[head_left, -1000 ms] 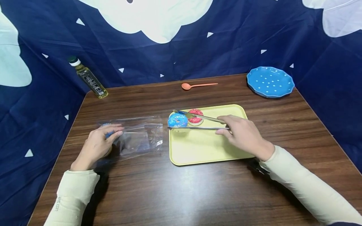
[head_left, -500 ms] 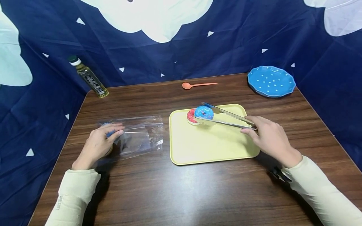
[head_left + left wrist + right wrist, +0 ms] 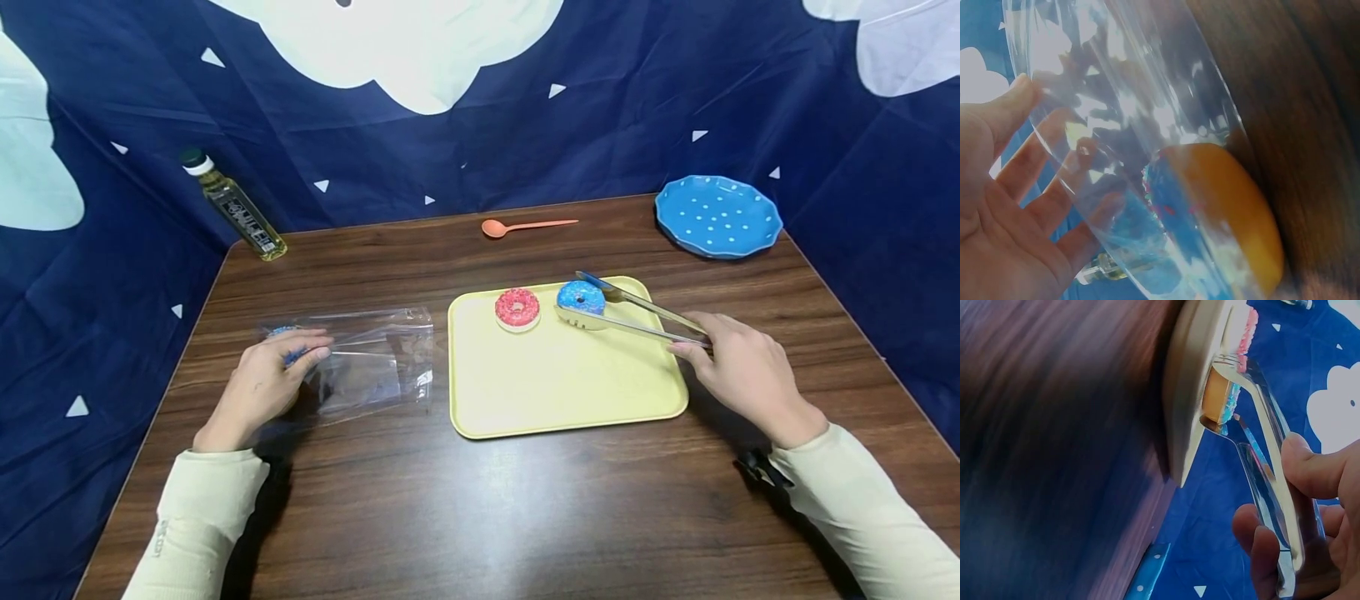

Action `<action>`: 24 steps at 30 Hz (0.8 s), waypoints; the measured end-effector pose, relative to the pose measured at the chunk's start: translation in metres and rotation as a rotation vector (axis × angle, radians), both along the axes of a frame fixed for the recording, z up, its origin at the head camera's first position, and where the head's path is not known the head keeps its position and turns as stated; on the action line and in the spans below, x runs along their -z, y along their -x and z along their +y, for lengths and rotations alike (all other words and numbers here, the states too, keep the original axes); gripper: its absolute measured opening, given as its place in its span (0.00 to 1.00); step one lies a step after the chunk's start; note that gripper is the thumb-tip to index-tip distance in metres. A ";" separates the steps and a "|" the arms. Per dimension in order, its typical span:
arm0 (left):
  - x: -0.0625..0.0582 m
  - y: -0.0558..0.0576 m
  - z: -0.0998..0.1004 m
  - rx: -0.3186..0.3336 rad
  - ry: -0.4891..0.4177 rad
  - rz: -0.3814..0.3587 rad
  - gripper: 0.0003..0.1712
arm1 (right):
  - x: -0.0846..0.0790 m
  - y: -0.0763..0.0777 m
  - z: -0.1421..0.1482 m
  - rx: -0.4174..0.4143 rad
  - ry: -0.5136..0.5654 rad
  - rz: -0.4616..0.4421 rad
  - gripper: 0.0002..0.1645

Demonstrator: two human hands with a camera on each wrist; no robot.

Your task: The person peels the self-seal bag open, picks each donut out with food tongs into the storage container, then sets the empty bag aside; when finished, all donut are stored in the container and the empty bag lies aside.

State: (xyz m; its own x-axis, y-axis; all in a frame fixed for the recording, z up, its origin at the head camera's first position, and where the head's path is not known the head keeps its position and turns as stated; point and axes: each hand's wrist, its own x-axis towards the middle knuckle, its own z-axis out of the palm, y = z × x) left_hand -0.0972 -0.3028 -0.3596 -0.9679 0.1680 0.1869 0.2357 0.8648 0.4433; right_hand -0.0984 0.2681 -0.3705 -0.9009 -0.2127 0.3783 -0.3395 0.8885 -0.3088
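Observation:
My right hand [image 3: 745, 364] grips metal tongs [image 3: 645, 331], their two arms on either side of a blue-iced donut [image 3: 581, 297]. That donut is at the back right of the yellow tray [image 3: 555, 392]; in the right wrist view its tan side [image 3: 1214, 397] shows between the tong tips. Left of it on the tray lies a red-iced donut [image 3: 517, 308]. My left hand [image 3: 264, 377] pinches the edge of a clear plastic bag [image 3: 367, 367] between thumb and fingers. Inside the bag, the left wrist view shows another blue-iced donut [image 3: 1229, 212] with an orange base, mostly covered by my hand in the head view.
An orange spoon [image 3: 525, 227] lies near the table's back edge. At the back right is a blue dotted plate [image 3: 717, 218], and an oil bottle [image 3: 238, 208] is at the back left. Dark blue cloth [image 3: 600, 142] hangs behind the table [image 3: 495, 517].
My right hand has moved right with the tongs, taking the blue-iced donut from the tray's left end past the red one to the back right. My left hand stays at the bag.

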 end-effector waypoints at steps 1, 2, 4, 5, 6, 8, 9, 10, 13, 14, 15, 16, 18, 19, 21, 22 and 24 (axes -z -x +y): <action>0.000 0.000 0.000 0.002 0.000 0.003 0.16 | 0.000 0.000 0.001 0.002 -0.003 -0.008 0.24; 0.000 0.000 0.000 0.004 0.002 0.007 0.16 | 0.001 0.001 0.002 0.007 -0.005 -0.015 0.24; 0.000 -0.001 -0.001 0.007 0.003 0.013 0.16 | 0.002 0.001 0.003 0.015 -0.009 -0.022 0.24; -0.001 -0.001 -0.001 0.007 0.003 0.014 0.16 | 0.002 0.001 0.004 0.018 -0.009 -0.026 0.24; -0.001 -0.001 -0.001 0.006 0.004 0.014 0.16 | 0.002 0.001 0.004 0.020 -0.009 -0.026 0.24; -0.001 -0.001 -0.002 0.002 0.007 0.010 0.17 | 0.003 0.002 0.005 0.021 -0.009 -0.027 0.24; -0.001 -0.001 -0.002 -0.001 0.008 0.006 0.17 | 0.003 0.002 0.006 0.019 -0.009 -0.025 0.24; -0.001 -0.001 -0.002 -0.003 0.007 0.002 0.17 | 0.003 0.002 0.006 0.017 -0.008 -0.025 0.23; -0.001 -0.001 -0.001 -0.009 0.006 -0.008 0.17 | 0.004 0.003 0.006 0.010 -0.009 -0.028 0.22; -0.001 -0.001 -0.001 -0.010 0.004 -0.010 0.17 | 0.004 0.003 0.006 0.010 -0.009 -0.029 0.22; -0.001 -0.001 -0.001 -0.011 0.003 -0.013 0.17 | 0.004 0.002 0.006 0.010 -0.010 -0.032 0.22; -0.001 -0.001 -0.001 -0.012 0.002 -0.014 0.17 | 0.004 0.002 0.006 0.011 -0.011 -0.033 0.22; -0.001 -0.001 0.000 -0.013 0.002 -0.018 0.18 | 0.003 0.001 0.006 0.014 -0.010 -0.037 0.23; -0.001 -0.001 0.000 -0.013 0.001 -0.019 0.18 | 0.003 0.001 0.006 0.015 -0.009 -0.040 0.23; -0.001 0.000 0.000 -0.012 0.001 -0.019 0.18 | 0.002 0.001 0.007 0.016 -0.007 -0.053 0.23; -0.001 0.000 0.000 -0.011 0.003 -0.017 0.17 | 0.002 0.001 0.007 0.016 -0.005 -0.061 0.24; 0.000 0.000 0.000 -0.006 0.004 -0.010 0.17 | 0.002 0.001 0.007 0.019 -0.002 -0.080 0.24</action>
